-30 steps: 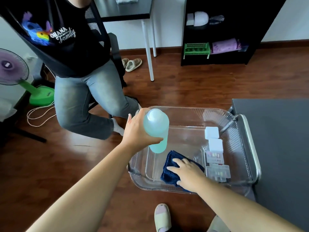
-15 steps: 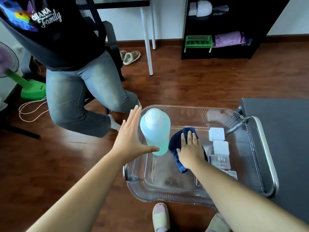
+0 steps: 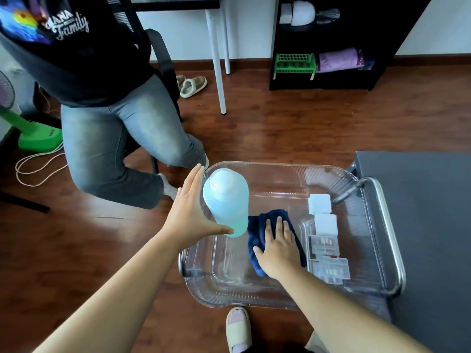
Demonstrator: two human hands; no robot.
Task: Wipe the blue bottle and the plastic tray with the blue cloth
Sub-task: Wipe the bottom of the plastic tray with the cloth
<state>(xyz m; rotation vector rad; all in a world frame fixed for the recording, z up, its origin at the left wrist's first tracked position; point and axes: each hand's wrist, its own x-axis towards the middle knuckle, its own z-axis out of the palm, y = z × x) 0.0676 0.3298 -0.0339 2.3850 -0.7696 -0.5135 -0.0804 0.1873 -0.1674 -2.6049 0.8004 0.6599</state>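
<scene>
Head view: my left hand (image 3: pixel 190 212), fingers straight and thumb spread, is steadying the pale blue translucent plastic bottle (image 3: pixel 226 200) at the left side of the clear ribbed plastic tray (image 3: pixel 280 166). Just right of it, my right hand (image 3: pixel 277 248) is lying flat and pressing the dark blue terry cloth (image 3: pixel 256 221) onto the tray floor. I am judging this as tray-wiping. Next, the cloth is needing a sweep across the bare floor.

The room is lit brightly and evenly, and only soft shadows are cast. Pale glare is seen on the wooden floor (image 3: pixel 76 220); lines are bent near the edges.
</scene>
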